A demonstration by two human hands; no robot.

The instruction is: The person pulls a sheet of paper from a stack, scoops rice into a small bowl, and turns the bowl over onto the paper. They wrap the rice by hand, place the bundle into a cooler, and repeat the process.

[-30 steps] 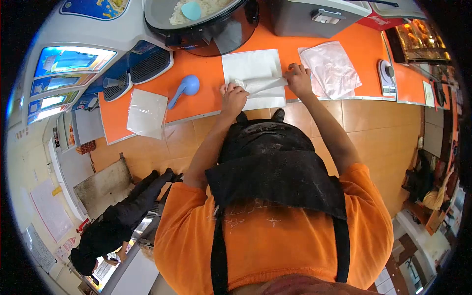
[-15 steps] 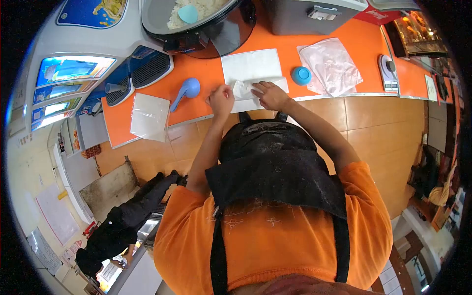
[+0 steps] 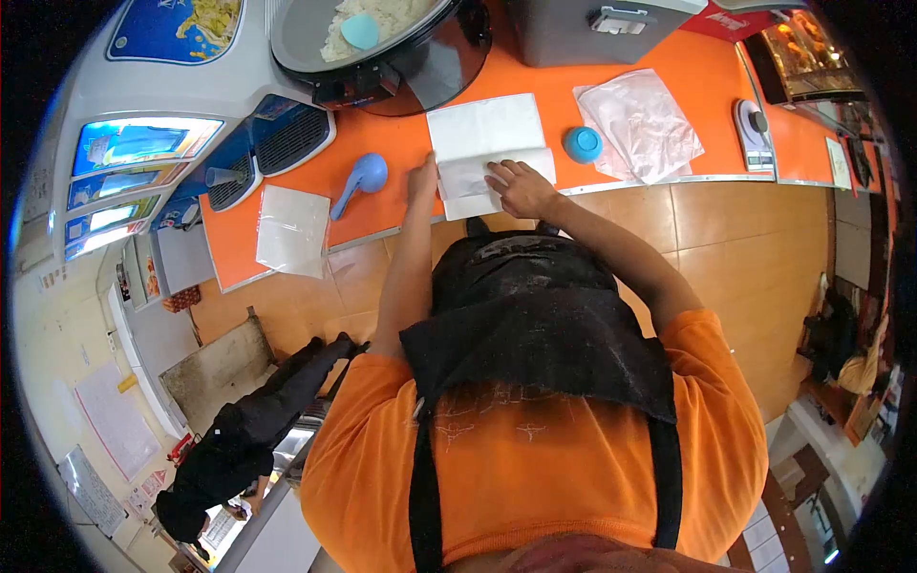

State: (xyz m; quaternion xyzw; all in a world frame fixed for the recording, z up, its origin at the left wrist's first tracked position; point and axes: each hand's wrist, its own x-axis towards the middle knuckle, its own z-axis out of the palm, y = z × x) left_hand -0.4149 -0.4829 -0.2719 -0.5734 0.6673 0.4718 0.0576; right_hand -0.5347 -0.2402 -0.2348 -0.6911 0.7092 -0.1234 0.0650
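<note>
Wearer: orange shirt and black apron, standing against the front edge of the orange counter.
Right hand: right hand open, palm down, fingers spread flat on the near fold of the wrap.
Left hand: left hand seen edge-on at the left edge of the same wrap, touching it; whether its fingers pinch the paper cannot be determined.
Work item: folded white paper wrap lying flat at the near edge of the counter, between both hands.
Underlay: the wrap is the near part of a large white paper sheet, whose unfolded part extends away from the person.
Left of sheet: blue plastic scoop lying near the left hand, not touching it; further left, a white square sheet at the counter edge.
Right of sheet: small blue round cap just beside the sheet; beyond it a crumpled clear plastic bag; a small white scale further right.
Far edge: open dark cooker pot containing white rice, beside a grey metal box.
</note>
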